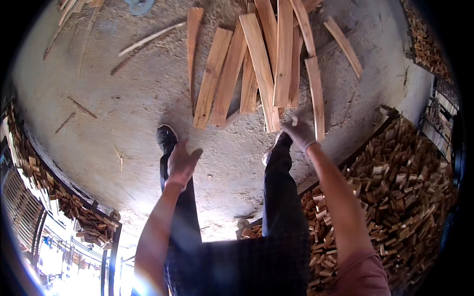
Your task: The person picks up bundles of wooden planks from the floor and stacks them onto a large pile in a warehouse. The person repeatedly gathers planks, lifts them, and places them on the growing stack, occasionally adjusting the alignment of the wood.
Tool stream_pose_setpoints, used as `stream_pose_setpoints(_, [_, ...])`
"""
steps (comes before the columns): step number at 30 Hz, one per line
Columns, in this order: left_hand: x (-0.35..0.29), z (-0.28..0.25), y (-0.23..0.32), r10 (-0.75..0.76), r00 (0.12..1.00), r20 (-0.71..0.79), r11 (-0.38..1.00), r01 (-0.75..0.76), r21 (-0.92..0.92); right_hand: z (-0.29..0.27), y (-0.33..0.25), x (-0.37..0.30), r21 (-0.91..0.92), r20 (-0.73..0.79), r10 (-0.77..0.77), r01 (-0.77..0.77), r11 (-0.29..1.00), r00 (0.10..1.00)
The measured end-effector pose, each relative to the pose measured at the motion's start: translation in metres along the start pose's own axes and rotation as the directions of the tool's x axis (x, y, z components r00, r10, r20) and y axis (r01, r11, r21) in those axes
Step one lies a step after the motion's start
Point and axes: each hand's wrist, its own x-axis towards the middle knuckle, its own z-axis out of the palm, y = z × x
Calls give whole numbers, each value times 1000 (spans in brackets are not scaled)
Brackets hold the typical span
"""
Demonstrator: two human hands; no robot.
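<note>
My left hand (pixel 182 162), in a pale glove, hangs open above the floor beside my left shoe (pixel 167 139), with its thumb apart and nothing in it. My right hand (pixel 299 132), also gloved, is close to the near end of a long wooden plank (pixel 260 71); its fingers are loosely bent and apart, and no grip on the wood shows. Several more planks lie fanned out beyond my hands, among them a knotted board (pixel 212 79) on the left and a narrow strip (pixel 315 98) just past my right hand.
A large heap of short wood pieces (pixel 390 197) fills the right side behind an edge board. More cut pieces (pixel 74 207) are piled at the left. Thin slivers (pixel 150 38) and sawdust litter the concrete floor (pixel 118 118). A curved offcut (pixel 344 47) lies at the far right.
</note>
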Motion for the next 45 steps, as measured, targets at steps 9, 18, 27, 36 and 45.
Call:
stream_pose_setpoints(9, [194, 148, 43, 103, 886, -452, 977, -5, 213, 5, 43, 157, 254, -241, 104, -41, 966, 965])
stream_pose_setpoints(18, [198, 141, 74, -25, 947, -321, 962, 110, 251, -5, 74, 183, 447, -61, -6, 32, 894, 998])
stream_pose_setpoints(27, [209, 124, 64, -9, 971, -240, 975, 62, 214, 50, 42, 146, 423, -162, 14, 57, 904, 987])
stream_pose_setpoints(36, [224, 128, 50, -17, 991, -136, 961, -22, -277, 46, 69, 163, 587, -149, -167, 223, 779, 975])
stream_pose_setpoints(45, [240, 131, 30, -126, 985, 115, 703, 171, -691, 54, 58, 164, 739, -44, -162, 141, 659, 986])
